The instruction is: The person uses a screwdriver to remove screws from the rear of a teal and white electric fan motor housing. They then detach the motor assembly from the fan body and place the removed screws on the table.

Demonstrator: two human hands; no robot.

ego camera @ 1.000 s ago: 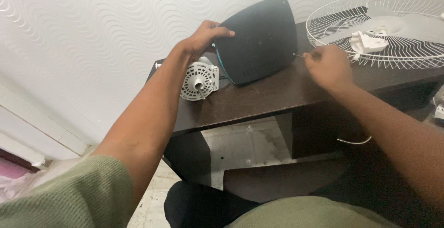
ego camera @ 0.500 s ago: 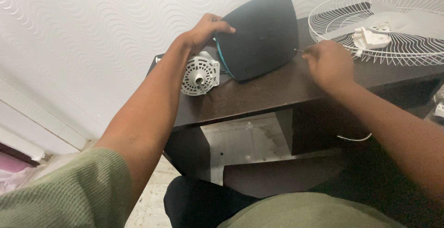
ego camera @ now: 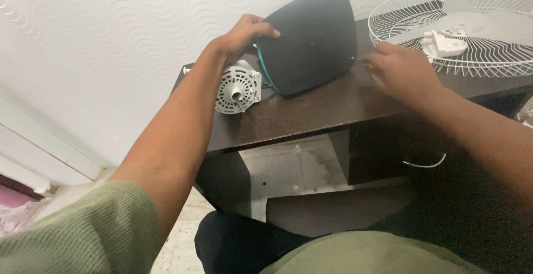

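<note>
A white wall with a raised wave pattern backs a dark brown counter [ego camera: 311, 113], and everything here is placed from the dark rounded fan base [ego camera: 308, 38] that stands tilted on its edge near the counter's back.

The left hand [ego camera: 244, 32] clamps the base's upper left edge — fingers curled over the rim, thumb across the dark underside — and keeps it propped up. Just to the base's lower left lies the white motor housing [ego camera: 237, 88], its shaft pointing toward the viewer; it seems joined to the base, though the joint is hidden behind it. At the base's right edge the right hand [ego camera: 397, 71] has its grip pinched narrow on a small thin metal piece — a screw or a slim driver tip, too small to tell — set against that edge. Well to the right of the base, a white wire fan guard [ego camera: 466, 27] lies flat with a white plastic part [ego camera: 441, 43] resting in it.

The step in hand looks like working a fastener at the base's right edge. The next move likely calls for a steady left hold so that the base does not rock, and fine fingertip turning in line with the hole.
</note>
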